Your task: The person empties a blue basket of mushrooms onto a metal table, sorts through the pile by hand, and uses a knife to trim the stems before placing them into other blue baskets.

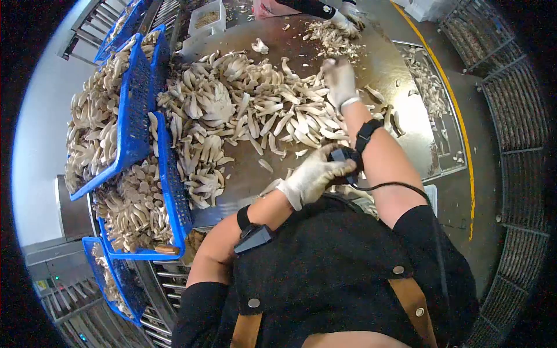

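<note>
My left hand [313, 177], in a whitish work glove, is closed around a dark box-shaped device [347, 158] strapped to my right forearm, with the thumb across its front. A black cable runs from that device along the right arm. My right hand [340, 81], also gloved, is stretched forward over the metal table [272, 43], beside the pile of pale, long-stemmed mushrooms [290, 116]. Its fingers are smeared by motion, so I cannot make out whether they hold anything. A similar device [254, 239] sits on my left forearm.
Blue crates [134, 110] full of mushrooms stand along the left side, by metal rollers [168, 284]. Across the table, another person's gloved hands [346, 24] are over small mushroom pieces [333, 42]. A white bin [208, 18] is at the far left; racks [510, 104] line the right.
</note>
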### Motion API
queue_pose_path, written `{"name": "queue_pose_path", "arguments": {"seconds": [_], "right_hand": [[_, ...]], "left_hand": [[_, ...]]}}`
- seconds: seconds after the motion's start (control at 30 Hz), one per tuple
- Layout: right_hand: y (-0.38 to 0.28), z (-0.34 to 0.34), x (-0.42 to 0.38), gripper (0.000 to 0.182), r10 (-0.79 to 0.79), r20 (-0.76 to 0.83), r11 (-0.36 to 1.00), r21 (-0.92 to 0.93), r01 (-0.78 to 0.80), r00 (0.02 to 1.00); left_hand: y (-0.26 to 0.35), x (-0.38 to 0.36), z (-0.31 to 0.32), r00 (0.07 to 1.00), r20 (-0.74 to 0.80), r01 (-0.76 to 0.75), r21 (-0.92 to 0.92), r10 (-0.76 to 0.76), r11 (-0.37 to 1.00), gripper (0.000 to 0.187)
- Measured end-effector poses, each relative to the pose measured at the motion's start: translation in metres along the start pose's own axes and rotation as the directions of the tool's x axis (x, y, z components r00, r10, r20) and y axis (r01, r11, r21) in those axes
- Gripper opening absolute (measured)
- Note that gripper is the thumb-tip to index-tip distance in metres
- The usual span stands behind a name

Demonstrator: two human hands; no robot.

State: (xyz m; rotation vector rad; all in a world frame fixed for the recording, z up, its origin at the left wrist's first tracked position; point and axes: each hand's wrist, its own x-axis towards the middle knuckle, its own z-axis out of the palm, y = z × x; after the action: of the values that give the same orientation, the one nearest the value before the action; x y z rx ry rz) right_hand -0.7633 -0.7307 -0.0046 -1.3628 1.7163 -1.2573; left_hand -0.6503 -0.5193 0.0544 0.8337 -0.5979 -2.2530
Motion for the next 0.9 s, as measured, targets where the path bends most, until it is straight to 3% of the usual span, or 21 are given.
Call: {"name": "queue_pose_path", "arguments": {"seconds": [0.03, 0.07, 0.13, 0.2, 0.23, 0.27, 0.3, 0.33, 0.37, 0.4, 0.43, 0.47, 0.53, 0.6, 0.67, 0.7, 0.73, 0.77, 0.8, 0.83, 0.9], "right_hand": [[-0.007, -0.005, 0.014, 0.025, 0.302, 0.031, 0.851, 0.441, -0.284, 0.953], [-0.019, -0.011, 0.029, 0.024, 0.529, 0.197, 0.450, 0.760, -0.470, 0.825], [-0.039, -0.024, 0.047, 0.024, 0.486, 0.383, -0.061, 0.912, -0.406, 0.786], [-0.081, -0.033, 0.028, 0.019, 0.285, 0.235, -0.061, 0.972, -0.227, 0.929], [-0.082, -0.025, 0.024, 0.015, 0.063, -0.085, 0.424, 0.904, 0.050, 0.994], [-0.084, -0.015, 0.014, 0.012, -0.278, -0.267, 0.728, 0.569, 0.383, 0.923], [-0.080, -0.007, -0.001, 0.014, -0.557, -0.109, 0.814, 0.127, 0.567, 0.823], [-0.084, -0.001, -0.020, 0.019, -0.773, 0.061, 0.597, -0.265, 0.757, 0.631], [-0.065, 0.022, -0.020, 0.033, -0.719, 0.478, 0.351, -0.377, 0.857, 0.505], [-0.074, 0.017, -0.048, 0.043, -0.641, 0.661, 0.060, -0.462, 0.885, 0.389], [-0.061, 0.024, -0.049, 0.033, -0.589, 0.776, -0.099, -0.347, 0.933, 0.226], [-0.051, 0.025, -0.049, 0.029, -0.632, 0.775, -0.251, -0.208, 0.945, 0.003], [-0.035, 0.020, -0.051, 0.025, -0.710, 0.669, -0.351, -0.065, 0.934, -0.220], [-0.023, 0.031, -0.050, 0.023, -0.703, 0.707, -0.182, -0.077, 0.980, -0.075], [-0.037, 0.029, -0.050, 0.023, -0.590, 0.806, -0.131, -0.147, 0.980, 0.042], [-0.043, 0.027, -0.049, 0.023, -0.477, 0.874, -0.170, -0.195, 0.966, 0.093], [-0.052, 0.025, -0.053, 0.024, -0.358, 0.921, -0.212, -0.238, 0.948, 0.151], [-0.058, 0.028, -0.048, 0.026, -0.365, 0.919, -0.207, -0.233, 0.950, 0.146], [-0.061, 0.025, -0.047, 0.026, -0.338, 0.916, -0.115, -0.269, 0.956, 0.217], [-0.069, 0.019, -0.048, 0.026, -0.306, 0.909, -0.023, -0.305, 0.952, 0.284], [-0.071, 0.021, -0.047, 0.030, -0.185, 0.897, 0.154, -0.377, 0.913, 0.401]], "left_hand": [[0.001, -0.004, 0.003, 1.000, 0.023, -0.007, -0.011, 0.007, 1.000, 0.053], [0.005, -0.007, 0.008, 0.999, 0.044, -0.017, -0.023, 0.018, 1.000, 0.053], [0.014, -0.012, 0.012, 0.996, 0.062, -0.064, 0.020, 0.063, 0.998, 0.048], [0.022, -0.018, 0.019, 0.992, 0.089, -0.093, 0.078, 0.086, 0.993, 0.045], [0.027, -0.024, 0.025, 0.990, 0.104, -0.103, 0.116, 0.091, 0.988, 0.046], [0.031, -0.029, 0.031, 0.989, 0.117, -0.110, 0.155, 0.092, 0.982, 0.046], [0.032, -0.034, 0.035, 0.996, 0.064, -0.066, 0.166, 0.056, 0.984, 0.045], [0.028, -0.034, 0.036, 0.998, 0.046, -0.057, 0.143, 0.051, 0.988, 0.045], [0.023, -0.032, 0.036, 0.998, 0.029, -0.051, 0.123, 0.048, 0.991, 0.045], [0.020, -0.031, 0.037, 0.999, 0.012, -0.046, 0.105, 0.045, 0.993, 0.045], [0.019, -0.035, 0.042, 0.997, -0.010, -0.081, 0.069, 0.082, 0.994, 0.043], [0.019, -0.037, 0.042, 0.997, 0.005, -0.079, 0.027, 0.079, 0.997, 0.041], [0.016, -0.045, 0.041, 0.998, 0.026, -0.058, -0.070, 0.060, 0.996, 0.038], [0.005, -0.042, 0.034, 0.997, 0.072, 0.032, -0.171, -0.020, 0.985, 0.033], [-0.004, -0.039, 0.028, 0.994, 0.106, 0.044, -0.177, -0.025, 0.983, 0.032], [-0.003, -0.036, 0.022, 0.997, 0.054, 0.052, -0.106, -0.047, 0.993, 0.032], [-0.003, -0.032, 0.009, 0.991, 0.107, 0.091, -0.099, -0.080, 0.991, 0.041], [0.002, -0.029, 0.006, 0.993, -0.055, -0.093, 0.159, 0.103, 0.983, 0.047], [0.009, -0.024, 0.004, 0.934, -0.157, -0.227, 0.432, 0.320, 0.873, 0.052], [0.012, -0.004, -0.015, 0.877, -0.069, -0.372, 0.530, 0.476, 0.762, 0.058], [0.054, -0.010, 0.004, 0.697, 0.148, -0.441, 0.860, 0.701, 0.257, 0.055]]}}
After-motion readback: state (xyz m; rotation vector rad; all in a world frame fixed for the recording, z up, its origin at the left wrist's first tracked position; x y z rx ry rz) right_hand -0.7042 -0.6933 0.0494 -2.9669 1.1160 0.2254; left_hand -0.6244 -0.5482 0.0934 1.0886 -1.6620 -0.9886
